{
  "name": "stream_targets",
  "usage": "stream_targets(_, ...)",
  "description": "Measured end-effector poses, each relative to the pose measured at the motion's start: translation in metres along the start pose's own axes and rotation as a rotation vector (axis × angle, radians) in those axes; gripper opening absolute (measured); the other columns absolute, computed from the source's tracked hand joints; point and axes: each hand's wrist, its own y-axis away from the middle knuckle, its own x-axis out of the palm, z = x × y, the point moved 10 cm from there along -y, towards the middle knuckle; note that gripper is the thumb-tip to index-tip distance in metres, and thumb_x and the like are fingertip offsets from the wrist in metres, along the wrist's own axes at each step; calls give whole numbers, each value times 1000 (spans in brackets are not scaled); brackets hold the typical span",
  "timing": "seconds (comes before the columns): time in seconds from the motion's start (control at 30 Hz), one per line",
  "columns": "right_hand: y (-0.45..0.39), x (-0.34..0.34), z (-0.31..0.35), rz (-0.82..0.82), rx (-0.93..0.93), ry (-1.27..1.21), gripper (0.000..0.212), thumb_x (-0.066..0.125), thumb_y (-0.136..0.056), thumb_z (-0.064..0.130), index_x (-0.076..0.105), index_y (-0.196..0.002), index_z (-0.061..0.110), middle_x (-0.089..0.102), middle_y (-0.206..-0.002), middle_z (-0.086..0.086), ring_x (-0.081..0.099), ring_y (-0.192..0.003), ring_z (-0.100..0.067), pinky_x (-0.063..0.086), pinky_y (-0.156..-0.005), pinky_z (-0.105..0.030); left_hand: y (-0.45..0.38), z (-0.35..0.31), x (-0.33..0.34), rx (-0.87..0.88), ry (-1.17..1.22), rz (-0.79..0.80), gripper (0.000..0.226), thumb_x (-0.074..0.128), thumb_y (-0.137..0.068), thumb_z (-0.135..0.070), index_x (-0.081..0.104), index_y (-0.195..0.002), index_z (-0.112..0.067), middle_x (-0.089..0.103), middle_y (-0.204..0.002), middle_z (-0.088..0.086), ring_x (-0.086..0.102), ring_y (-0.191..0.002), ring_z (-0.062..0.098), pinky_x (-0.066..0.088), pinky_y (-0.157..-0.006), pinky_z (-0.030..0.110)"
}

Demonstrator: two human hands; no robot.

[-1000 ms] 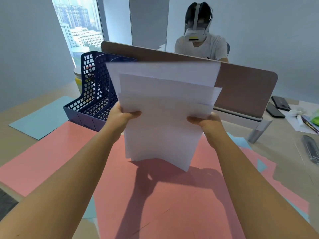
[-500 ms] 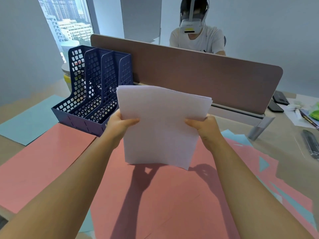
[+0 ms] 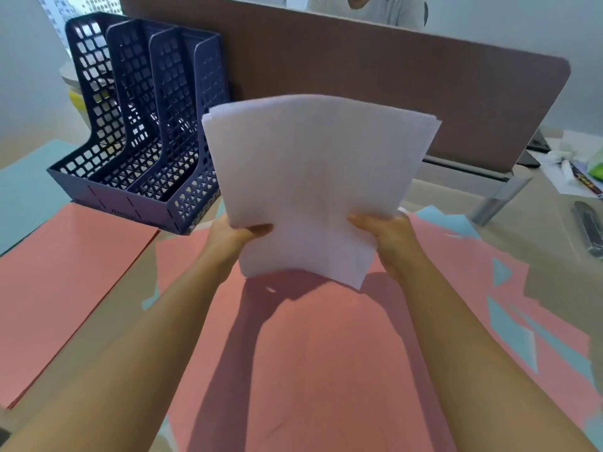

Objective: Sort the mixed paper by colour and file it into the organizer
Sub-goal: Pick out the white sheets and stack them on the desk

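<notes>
A stack of white sheets (image 3: pixel 313 187) is held above the worktop (image 3: pixel 551 230), gripped at its lower side edges by the left hand (image 3: pixel 233 238) and the right hand (image 3: pixel 390 238), thumbs on the front and the other fingers hidden behind; the number of sheets cannot be counted. No writing can be read anywhere. One dark blue organizer (image 3: pixel 146 125) with three mesh compartments stands just left of the stack. Pink sheets (image 3: pixel 313 353) and blue sheets (image 3: pixel 509 331) are spread beneath, overlapping, beyond counting.
</notes>
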Motion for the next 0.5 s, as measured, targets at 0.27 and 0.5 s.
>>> stream_targets(0.27, 0, -26, -35, -84, 112, 30, 29, 66, -76, -6, 63, -103, 4, 67, -93, -9, 63, -83, -25, 50, -89, -39, -14, 35, 14, -51, 37, 45, 34, 67, -53, -8, 63, -84, -19, 72, -67, -15, 67, -67, 4, 54, -68, 22)
stream_targets(0.5, 1, -34, -54, -224, 142, 9, 22, 63, -81, -3, 61, -96, 12, 64, -95, -6, 61, -77, -20, 52, -78, -30, -24, 47, 21, -70, 15, 5, 33, 67, -52, -9, 59, -82, -15, 63, -85, 2, 59, -78, 18, 50, -79, 31)
